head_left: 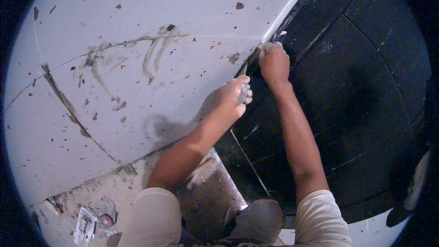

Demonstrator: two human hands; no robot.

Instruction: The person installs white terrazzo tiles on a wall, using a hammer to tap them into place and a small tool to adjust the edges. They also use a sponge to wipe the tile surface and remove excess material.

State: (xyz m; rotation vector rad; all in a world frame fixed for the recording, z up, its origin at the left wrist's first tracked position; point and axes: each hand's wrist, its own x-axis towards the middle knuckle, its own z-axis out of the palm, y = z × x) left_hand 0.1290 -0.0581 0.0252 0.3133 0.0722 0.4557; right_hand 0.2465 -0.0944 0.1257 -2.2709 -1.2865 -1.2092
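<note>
My left hand (234, 92), its fingers curled and smeared with grey paste, is closed on a narrow tool (244, 67) at the joint between the white speckled panel (151, 9) and the black surface (347, 91). My right hand (274, 61) is a little higher and to the right, fingers closed and pressed at that same joint beside the tool's upper end; what they grip is hidden. A white edge strip (288, 4) runs up from my right hand. Grey smears lie along thin lines on the white panel.
At lower left, a dusty floor (64, 190) holds a clear plastic bag (84, 224) and a small red object (107, 220) with wire. A grey board (210, 192) lies below my hands, between my forearms. A curved dark edge borders the black surface at lower right.
</note>
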